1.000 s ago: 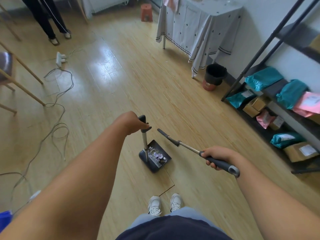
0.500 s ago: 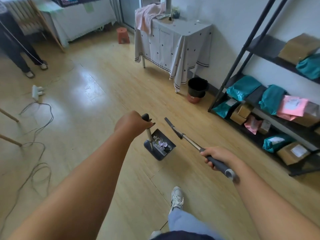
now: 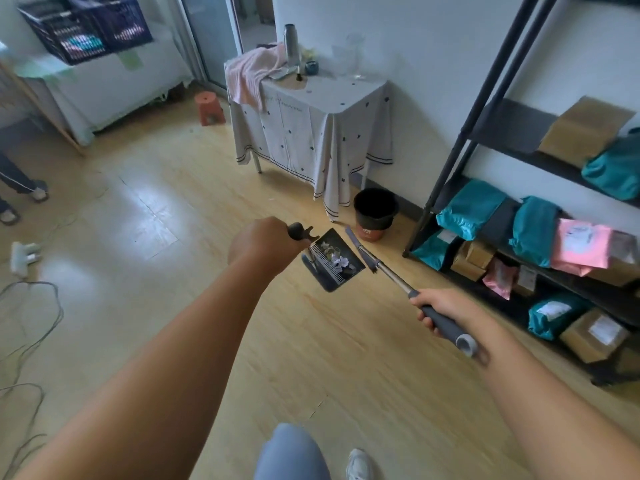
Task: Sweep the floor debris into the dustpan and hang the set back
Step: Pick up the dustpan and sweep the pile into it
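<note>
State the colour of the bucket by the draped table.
The bucket is black, reddish at the bottom; head view.

Single head-worn wide-angle view, looking forward and down, close over outstretched forearms

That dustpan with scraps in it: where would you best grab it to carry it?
Take the dark grip atop its upright pole, coming from above, as the left hand does. The dustpan hangs below that pole, which probably keeps the paper scraps from spilling.
</note>
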A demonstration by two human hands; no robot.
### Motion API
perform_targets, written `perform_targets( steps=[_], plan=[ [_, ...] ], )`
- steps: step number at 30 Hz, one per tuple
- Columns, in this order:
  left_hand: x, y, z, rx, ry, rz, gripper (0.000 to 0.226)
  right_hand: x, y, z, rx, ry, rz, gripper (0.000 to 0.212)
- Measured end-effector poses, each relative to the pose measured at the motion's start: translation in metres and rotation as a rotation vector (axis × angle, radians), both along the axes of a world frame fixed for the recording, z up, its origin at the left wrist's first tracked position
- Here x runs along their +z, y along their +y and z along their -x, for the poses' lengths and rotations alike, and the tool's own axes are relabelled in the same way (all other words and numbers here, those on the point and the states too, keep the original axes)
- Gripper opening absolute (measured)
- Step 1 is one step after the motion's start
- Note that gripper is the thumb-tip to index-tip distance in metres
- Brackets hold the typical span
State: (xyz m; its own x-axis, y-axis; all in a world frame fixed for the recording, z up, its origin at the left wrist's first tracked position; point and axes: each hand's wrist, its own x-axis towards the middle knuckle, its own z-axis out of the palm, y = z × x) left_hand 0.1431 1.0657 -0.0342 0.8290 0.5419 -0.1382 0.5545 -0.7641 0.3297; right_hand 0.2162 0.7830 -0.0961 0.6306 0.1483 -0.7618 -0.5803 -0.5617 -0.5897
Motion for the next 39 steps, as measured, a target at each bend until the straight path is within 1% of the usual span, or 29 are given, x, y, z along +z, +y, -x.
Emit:
perform_targets(
  steps=[4,9,14,16,21,25,28,31,35,37,39],
  plan=[
    [0.004,0.024,-0.058,-0.11,-0.014,-0.093,0.044,0.009,0.018,-0.039,-0.082,-0.009,-0.015,0.024],
    [0.029,0.072,-0.133,-0.257,-0.056,-0.173,0.042,0.024,0.052,-0.072,-0.223,-0.064,-0.052,0.008],
    [0.059,0.107,-0.192,-0.344,-0.1,-0.23,0.048,0.037,0.083,-0.1,-0.275,-0.119,-0.086,0.01],
    [0.067,0.113,-0.213,-0.369,-0.104,-0.229,0.05,0.041,0.091,-0.11,-0.285,-0.123,-0.101,0.01],
    [0.071,0.112,-0.25,-0.479,-0.094,-0.308,0.047,0.046,0.098,-0.135,-0.304,-0.132,-0.119,0.01],
    [0.062,0.1,-0.272,-0.589,-0.086,-0.421,0.042,0.044,0.094,-0.159,-0.333,-0.132,-0.117,0.01],
    [0.054,0.088,-0.289,-0.665,-0.073,-0.513,0.038,0.038,0.086,-0.173,-0.36,-0.119,-0.129,0.015],
    [0.046,0.081,-0.301,-0.755,-0.051,-0.602,0.035,0.031,0.081,-0.186,-0.376,-0.102,-0.126,0.027],
    [0.036,0.08,-0.305,-0.864,-0.044,-0.673,0.026,0.024,0.081,-0.195,-0.412,-0.085,-0.124,0.043],
    [0.029,0.079,-0.306,-0.922,-0.018,-0.709,0.024,0.023,0.084,-0.195,-0.418,-0.085,-0.123,0.044],
    [0.02,0.081,-0.307,-0.976,0.043,-0.749,0.02,0.021,0.091,-0.195,-0.433,-0.085,-0.122,0.039]
  ],
)
